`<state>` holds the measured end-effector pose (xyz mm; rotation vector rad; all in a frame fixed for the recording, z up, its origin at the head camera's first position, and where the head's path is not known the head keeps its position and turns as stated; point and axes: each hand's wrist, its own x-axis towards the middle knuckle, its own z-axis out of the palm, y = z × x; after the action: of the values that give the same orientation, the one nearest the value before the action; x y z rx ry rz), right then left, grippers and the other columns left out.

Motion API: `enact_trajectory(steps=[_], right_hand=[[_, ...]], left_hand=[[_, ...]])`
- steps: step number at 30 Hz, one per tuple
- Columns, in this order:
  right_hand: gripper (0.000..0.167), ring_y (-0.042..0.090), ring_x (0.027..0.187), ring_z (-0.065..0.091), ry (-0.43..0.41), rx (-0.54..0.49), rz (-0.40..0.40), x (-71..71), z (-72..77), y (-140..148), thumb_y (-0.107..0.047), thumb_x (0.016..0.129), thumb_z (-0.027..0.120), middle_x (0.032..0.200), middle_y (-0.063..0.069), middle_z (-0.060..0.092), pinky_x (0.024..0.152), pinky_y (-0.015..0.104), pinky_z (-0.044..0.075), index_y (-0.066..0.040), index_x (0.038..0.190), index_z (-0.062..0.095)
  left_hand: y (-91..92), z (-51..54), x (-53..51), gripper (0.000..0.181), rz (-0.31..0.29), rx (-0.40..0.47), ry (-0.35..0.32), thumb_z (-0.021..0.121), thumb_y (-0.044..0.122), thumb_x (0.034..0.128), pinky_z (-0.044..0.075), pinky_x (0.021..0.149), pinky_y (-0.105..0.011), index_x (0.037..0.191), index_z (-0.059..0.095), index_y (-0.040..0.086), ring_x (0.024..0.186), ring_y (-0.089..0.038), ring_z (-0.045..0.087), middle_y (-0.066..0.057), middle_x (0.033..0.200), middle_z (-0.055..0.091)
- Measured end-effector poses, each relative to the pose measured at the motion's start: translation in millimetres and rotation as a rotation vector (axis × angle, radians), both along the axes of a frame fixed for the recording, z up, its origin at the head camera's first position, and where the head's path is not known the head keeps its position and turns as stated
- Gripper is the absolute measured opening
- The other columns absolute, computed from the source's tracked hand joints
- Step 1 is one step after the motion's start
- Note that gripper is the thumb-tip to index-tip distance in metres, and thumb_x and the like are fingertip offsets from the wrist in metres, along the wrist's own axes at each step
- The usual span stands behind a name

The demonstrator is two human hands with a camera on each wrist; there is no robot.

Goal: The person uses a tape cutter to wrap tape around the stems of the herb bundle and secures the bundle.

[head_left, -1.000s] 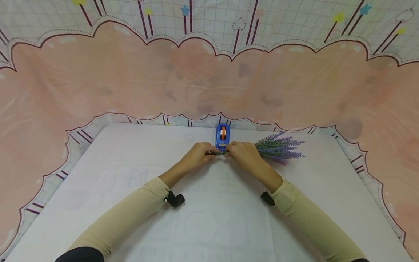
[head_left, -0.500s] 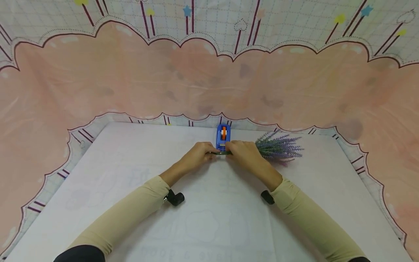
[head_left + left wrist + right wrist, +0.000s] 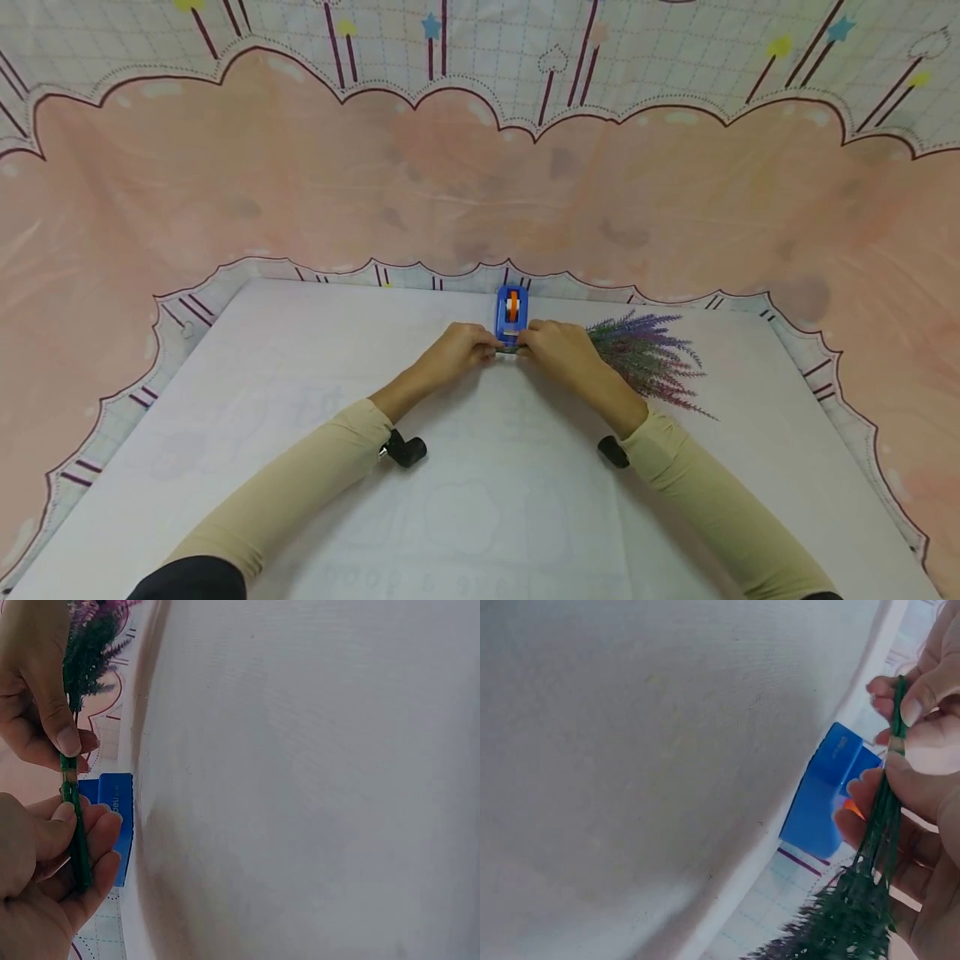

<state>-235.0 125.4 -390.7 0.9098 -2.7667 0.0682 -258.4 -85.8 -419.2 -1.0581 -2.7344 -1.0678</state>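
A bunch of artificial lavender (image 3: 648, 354) lies sideways between my hands, its purple and reddish-pink heads fanned out to the right. My left hand (image 3: 459, 346) pinches the green stem ends (image 3: 79, 859) between thumb and fingers. Farther up the stems, my right hand (image 3: 561, 350) grips them just below the flower heads (image 3: 832, 922). A thin tan band of tape (image 3: 70, 776) shows round the stems between the two hands. Just behind the hands stands a blue tape dispenser (image 3: 512, 308) with an orange roll core; fingers partly cover it in both wrist views.
A white cloth-covered table (image 3: 450, 500) stretches in front of me, with the dispenser near its far edge. Beyond that edge hangs a peach-and-white patterned cloth (image 3: 450, 192). Black wrist cameras (image 3: 406, 450) sit at both cuffs.
The lavender has turned about its stems: its heads spread wider toward me, and reddish-pink ones now show on the near side. Both hands stay nearly in place; less stem shows between them.
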Motion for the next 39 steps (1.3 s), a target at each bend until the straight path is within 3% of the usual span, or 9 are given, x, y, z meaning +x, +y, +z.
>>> enact_trajectory(steps=[7, 12, 15, 23, 28, 34, 39], right_hand=[[0.016, 0.019, 0.063, 0.063, 0.046, 0.006, 0.006, -4.5, -3.2, -2.9, -0.021, 0.097, 0.071, 0.079, 0.006, 0.068, 0.052, 0.038, 0.05, -0.007, 0.099, 0.065], [0.017, 0.018, 0.065, 0.06, 0.008, 0.012, 0.01, -6.5, -4.9, -3.3, -0.018, 0.094, 0.075, 0.084, 0.004, 0.065, 0.054, 0.036, 0.051, -0.008, 0.099, 0.063], [0.015, 0.02, 0.068, 0.062, -0.019, 0.013, -0.008, -7.0, -5.2, -2.8, -0.017, 0.093, 0.075, 0.09, 0.006, 0.065, 0.056, 0.038, 0.053, -0.008, 0.101, 0.066], [0.022, 0.023, 0.078, 0.069, -0.086, -0.049, -0.061, -9.6, -3.3, 0.3, -0.023, 0.092, 0.077, 0.096, 0.006, 0.072, 0.061, 0.041, 0.056, -0.01, 0.109, 0.071], [0.037, 0.022, 0.078, 0.071, -0.118, -0.092, -0.09, -11.8, -1.2, 3.8, -0.027, 0.092, 0.076, 0.093, 0.006, 0.074, 0.062, 0.041, 0.057, -0.008, 0.123, 0.066], [0.029, 0.022, 0.085, 0.072, -0.148, -0.071, -0.074, -15.5, 0.8, 3.5, -0.024, 0.094, 0.074, 0.097, 0.005, 0.076, 0.069, 0.041, 0.059, -0.01, 0.119, 0.073], [0.024, 0.025, 0.092, 0.072, -0.191, -0.056, -0.051, -15.2, 0.2, 3.2, -0.017, 0.096, 0.072, 0.103, 0.007, 0.075, 0.076, 0.043, 0.058, -0.01, 0.119, 0.074]], left_hand=[[0.6, -2.1, -4.7, 0.012, 0.084, 0.142, -0.233, 0.058, -0.006, 0.0984, 0.054, 0.069, -0.023, 0.098, 0.068, 0.0, 0.078, -0.018, 0.07, -0.012, 0.09, 0.074], [0.8, -0.3, -7.4, 0.011, 0.11, 0.155, -0.316, 0.059, -0.004, 0.0975, 0.051, 0.063, -0.023, 0.095, 0.069, 0.0, 0.072, -0.017, 0.065, -0.014, 0.088, 0.072], [2.3, 1.6, -8.2, 0.006, 0.114, 0.108, -0.286, 0.065, 0.0, 0.0939, 0.051, 0.066, -0.025, 0.094, 0.071, 0.002, 0.076, -0.016, 0.063, -0.012, 0.094, 0.07], [5.2, 2.0, -9.5, 0.01, 0.105, 0.017, -0.02, 0.073, -0.007, 0.0866, 0.055, 0.085, -0.037, 0.092, 0.076, 0.0, 0.089, -0.021, 0.066, -0.01, 0.094, 0.074], [5.6, 1.4, -6.4, 0.015, 0.104, -0.013, 0.028, 0.072, 0.002, 0.0922, 0.058, 0.083, -0.037, 0.107, 0.072, 0.0, 0.09, -0.021, 0.071, -0.011, 0.098, 0.076], [5.6, 1.1, -7.2, 0.038, 0.083, -0.099, 0.058, 0.069, 0.004, 0.0959, 0.057, 0.091, -0.037, 0.134, 0.063, 0.003, 0.1, -0.022, 0.073, -0.012, 0.106, 0.076], [4.0, 1.7, -11.1, 0.035, 0.047, -0.124, 0.066, 0.068, 0.002, 0.0958, 0.057, 0.091, -0.034, 0.131, 0.068, 0.003, 0.098, -0.017, 0.072, -0.009, 0.107, 0.076]])
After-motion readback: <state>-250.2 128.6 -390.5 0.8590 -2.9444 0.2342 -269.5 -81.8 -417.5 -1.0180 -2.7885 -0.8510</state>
